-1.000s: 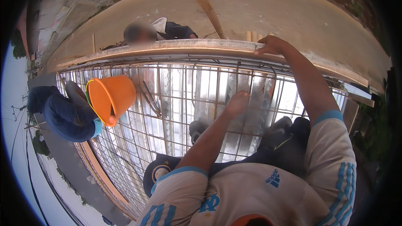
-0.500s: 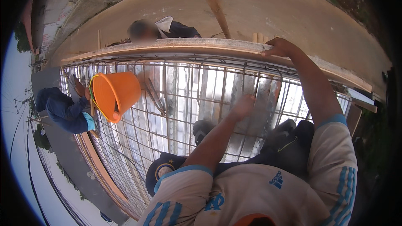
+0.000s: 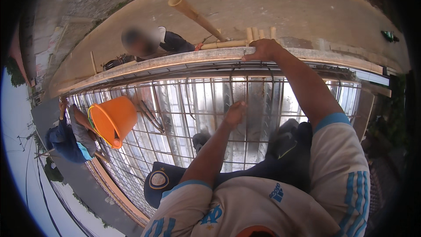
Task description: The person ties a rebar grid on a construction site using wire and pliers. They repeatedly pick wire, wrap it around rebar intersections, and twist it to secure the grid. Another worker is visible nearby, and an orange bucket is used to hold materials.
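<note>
Steel rebar mesh (image 3: 175, 118) lies beneath the person, over shiny sheeting; left hand (image 3: 235, 113) rests on a bar, fingers curled round it; right hand (image 3: 263, 50) reaches further, fingers pressed together over the wooden edge board (image 3: 175, 60); off left, another person holds an orange bucket (image 3: 113, 120); beyond the board, bamboo poles (image 3: 197, 16).

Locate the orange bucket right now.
Head view, left side: the orange bucket is tilted over the steel rebar mesh, beside a co-worker's arm, well left of the person's left hand.
</note>
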Available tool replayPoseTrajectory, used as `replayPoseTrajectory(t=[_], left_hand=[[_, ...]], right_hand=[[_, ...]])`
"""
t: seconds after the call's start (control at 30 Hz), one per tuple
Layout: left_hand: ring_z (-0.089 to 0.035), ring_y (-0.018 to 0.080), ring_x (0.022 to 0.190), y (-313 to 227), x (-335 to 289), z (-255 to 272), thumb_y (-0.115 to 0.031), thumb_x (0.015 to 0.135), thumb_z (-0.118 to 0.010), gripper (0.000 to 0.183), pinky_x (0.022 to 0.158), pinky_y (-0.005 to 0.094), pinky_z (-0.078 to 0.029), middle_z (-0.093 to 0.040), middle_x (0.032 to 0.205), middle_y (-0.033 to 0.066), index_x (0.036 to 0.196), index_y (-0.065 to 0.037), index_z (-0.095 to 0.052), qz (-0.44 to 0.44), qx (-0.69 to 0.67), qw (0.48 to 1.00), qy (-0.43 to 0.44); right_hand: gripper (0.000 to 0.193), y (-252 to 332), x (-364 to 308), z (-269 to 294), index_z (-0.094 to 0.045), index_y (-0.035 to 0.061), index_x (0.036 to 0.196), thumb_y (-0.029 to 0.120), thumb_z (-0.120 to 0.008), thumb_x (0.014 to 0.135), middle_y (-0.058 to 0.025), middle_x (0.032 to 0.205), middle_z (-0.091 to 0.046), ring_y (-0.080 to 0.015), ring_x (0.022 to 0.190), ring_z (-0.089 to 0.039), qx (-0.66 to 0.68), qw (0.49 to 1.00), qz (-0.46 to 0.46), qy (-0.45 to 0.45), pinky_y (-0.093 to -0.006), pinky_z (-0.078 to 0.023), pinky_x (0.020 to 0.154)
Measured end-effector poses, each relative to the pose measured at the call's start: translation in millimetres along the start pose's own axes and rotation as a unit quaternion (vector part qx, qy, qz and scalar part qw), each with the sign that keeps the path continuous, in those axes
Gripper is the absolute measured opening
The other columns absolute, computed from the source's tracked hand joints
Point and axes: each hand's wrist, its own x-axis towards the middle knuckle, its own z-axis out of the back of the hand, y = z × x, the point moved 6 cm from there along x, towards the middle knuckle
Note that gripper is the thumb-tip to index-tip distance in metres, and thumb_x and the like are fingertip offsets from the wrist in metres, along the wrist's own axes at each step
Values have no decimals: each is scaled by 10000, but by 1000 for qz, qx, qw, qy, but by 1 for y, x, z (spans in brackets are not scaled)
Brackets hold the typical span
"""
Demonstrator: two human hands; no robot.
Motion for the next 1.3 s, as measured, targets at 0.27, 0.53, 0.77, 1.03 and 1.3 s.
replayPoseTrajectory(t=[0.27,0.53,0.77,1.03,1.3], left_hand=[[-388,98,471,1,7,14,-404,950,-478,359,404,264,-321,-457,670,12,982,-53,-545,-209,181,961,-19],[-471,123,572,2,3,12,-414,912,-497,364,426,289,-378,-509,722,28,892,-66,-600,-205,173,962,-42],[-478,128,552,-12,-12,8,-383,921,-489,354,422,305,-386,-520,690,49,877,-49,-600,-185,156,969,-56],[-606,210,658,-1,42,23,-311,863,-551,305,554,383,-483,-615,735,105,831,-21,-639,-279,373,885,22],[-651,190,697,-231,-18,180,-245,862,-529,261,566,340,-550,-675,839,67,1024,-73,-641,-138,277,946,-92]], right_hand=[[896,15,-5,7,-568,51,1246,721,-606,652,-195,1094,-644,-340,1063,-602,-4,999,31,-44,-445,-438,937],[807,40,-25,17,-576,-39,1196,586,-643,690,-276,1063,-630,-382,1029,-611,28,996,56,-60,-433,-463,909],[736,45,-32,21,-604,-33,1146,544,-639,691,-279,1021,-638,-386,1011,-616,14,994,67,-90,-444,-467,890],[771,11,-17,28,-592,-23,1178,573,-648,692,-279,1041,-635,-378,1023,-616,-1,993,46,-112,-428,-469,898],[890,-30,-4,23,-502,-45,1273,629,-632,707,-288,1160,-584,-386,1115,-566,-48,994,-6,-100,-431,-438,954]])
